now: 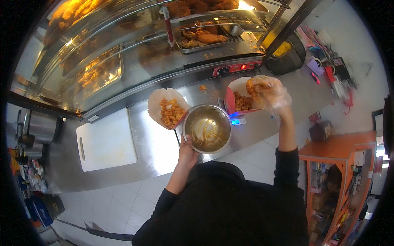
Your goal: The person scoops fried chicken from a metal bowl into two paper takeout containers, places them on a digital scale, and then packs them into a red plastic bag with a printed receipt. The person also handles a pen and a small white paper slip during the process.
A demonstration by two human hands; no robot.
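Observation:
My left hand (187, 155) grips the near-left rim of a round metal mixing bowl (222, 134), whose inside is smeared with sauce and a few crumbs. In a clear plastic glove, my right hand (277, 96) closes around a piece of fried chicken (252, 87) above the right side of an open takeaway box (237, 85). Saucy fried pieces (242, 102) lie in that box. It stands by a small scale (237, 121) with a lit blue display. A second open takeaway box (155, 102), holding chopped fried chicken (171, 112), stands left of the bowl.
Behind the boxes runs a glass warming cabinet (135, 88) with trays of fried chicken. A white cutting board (107, 141) lies on the steel counter (150, 158) to the left. A dark bin (287, 61) stands back right, and an orange cabinet (334, 148) right of the counter.

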